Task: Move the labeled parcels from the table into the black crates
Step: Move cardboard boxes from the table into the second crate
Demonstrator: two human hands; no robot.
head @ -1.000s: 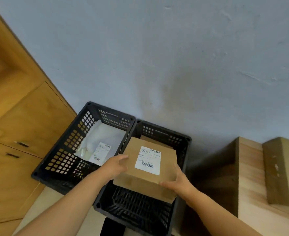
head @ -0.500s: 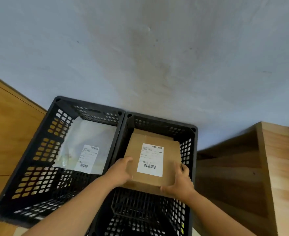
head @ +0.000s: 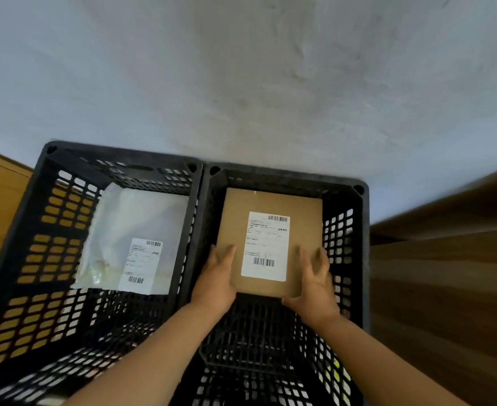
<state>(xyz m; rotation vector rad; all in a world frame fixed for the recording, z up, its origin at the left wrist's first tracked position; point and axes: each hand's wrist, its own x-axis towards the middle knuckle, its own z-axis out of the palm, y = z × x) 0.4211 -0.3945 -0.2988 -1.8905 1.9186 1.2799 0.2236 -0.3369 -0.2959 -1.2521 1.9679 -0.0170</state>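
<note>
Two black plastic crates sit side by side, touching along their long walls, right up against a pale grey wall [head: 270,83]. The right crate [head: 355,230] has a brown cardboard parcel [head: 303,218] inside it, lying flat toward the far end with its white shipping label [head: 265,246] facing up, barcodes top and bottom.

Both hands are down in that crate on the parcel's near end. The left hand [head: 216,281] rests on the near-left corner, fingers fairly straight and laid along the top and left edge. The right hand [head: 314,284] is at the near-right corner, fingers spread on top, thumb tucked at the near edge. Neither grip looks like a real clamp, more like open hands lying on the cardboard; whether the box already sits on the crate floor, can't tell.

The left crate [head: 33,230] holds a white plastic mailer bag [head: 130,218], label up, lying toward the far-right part of it. Wooden panels [head: 446,273] stand just to the right of the crates.
</note>
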